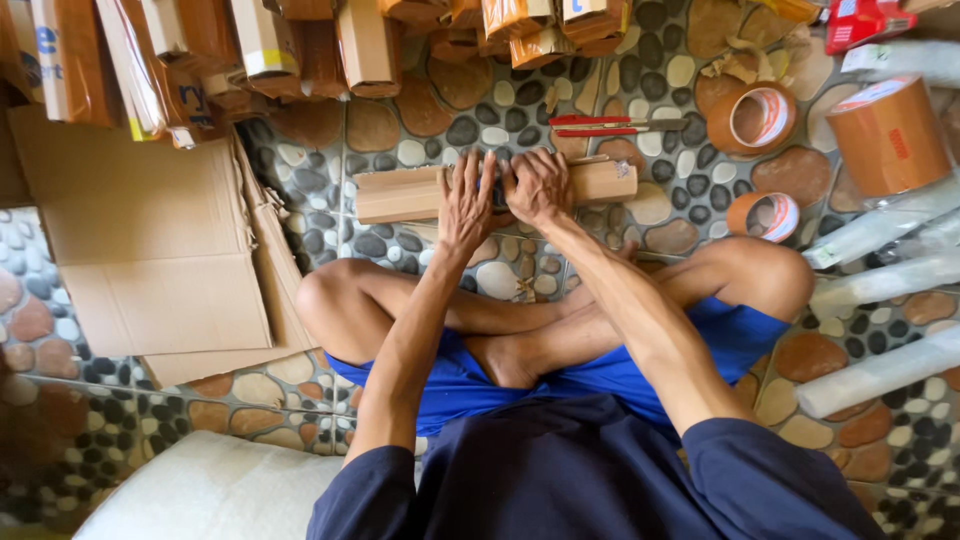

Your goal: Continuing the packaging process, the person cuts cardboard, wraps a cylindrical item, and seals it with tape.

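**A:** Where are your hands right now?

**B:** Both of them lie flat on the long cardboard package (415, 193) in front of your crossed legs. Your left hand (466, 206) presses palm-down with the fingers spread, just left of the package's middle. Your right hand (539, 187) sits right beside it, fingers spread too, the two hands almost touching.

**A:** So you grip it?

**B:** Not really. Neither hand closes round it; both are open and pressing on the top face. The package lies crosswise on the pebble floor (480, 110), sticking out past your hands on both sides, farther on the left.

**A:** What lies around your hands?

**B:** Just beyond your right hand, a pair of red-handled scissors (600, 125) lies on the floor. Farther right of that hand sit three rolls of brown tape: one (752, 119) beyond the scissors, a smaller one (764, 215) level with your right hand, and a big one (888, 134) near the edge. White wrapped rolls (880, 372) lie beside your right knee. Well left of your left hand, flattened cardboard sheets (150, 240) are spread on the floor, and beyond both hands a row of tape-wrapped parcels (300, 45) is lined up.
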